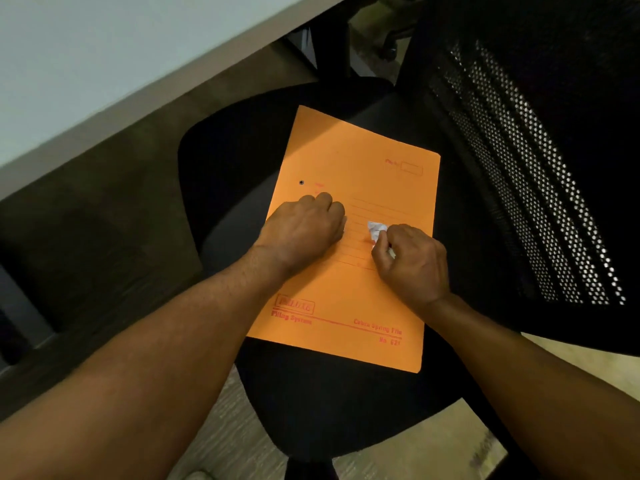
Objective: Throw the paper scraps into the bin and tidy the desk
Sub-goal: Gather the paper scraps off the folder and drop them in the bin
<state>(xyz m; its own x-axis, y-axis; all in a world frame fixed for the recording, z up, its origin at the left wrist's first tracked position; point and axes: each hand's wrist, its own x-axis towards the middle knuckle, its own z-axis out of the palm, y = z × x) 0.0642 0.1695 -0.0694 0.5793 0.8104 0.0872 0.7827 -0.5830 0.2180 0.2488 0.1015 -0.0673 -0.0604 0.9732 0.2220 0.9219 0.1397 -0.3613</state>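
Note:
An orange file folder lies flat on the black seat of an office chair. My left hand rests on the folder as a closed fist; whether anything is inside it is hidden. My right hand sits just to its right on the folder, its fingers pinched on a small crumpled white paper scrap, part of which sticks out toward the left hand. No bin is in view.
The white desk runs along the upper left, its edge above the chair. The chair's black mesh backrest stands at the right. Wood-look floor shows below the seat, and a dark desk leg is at the far left.

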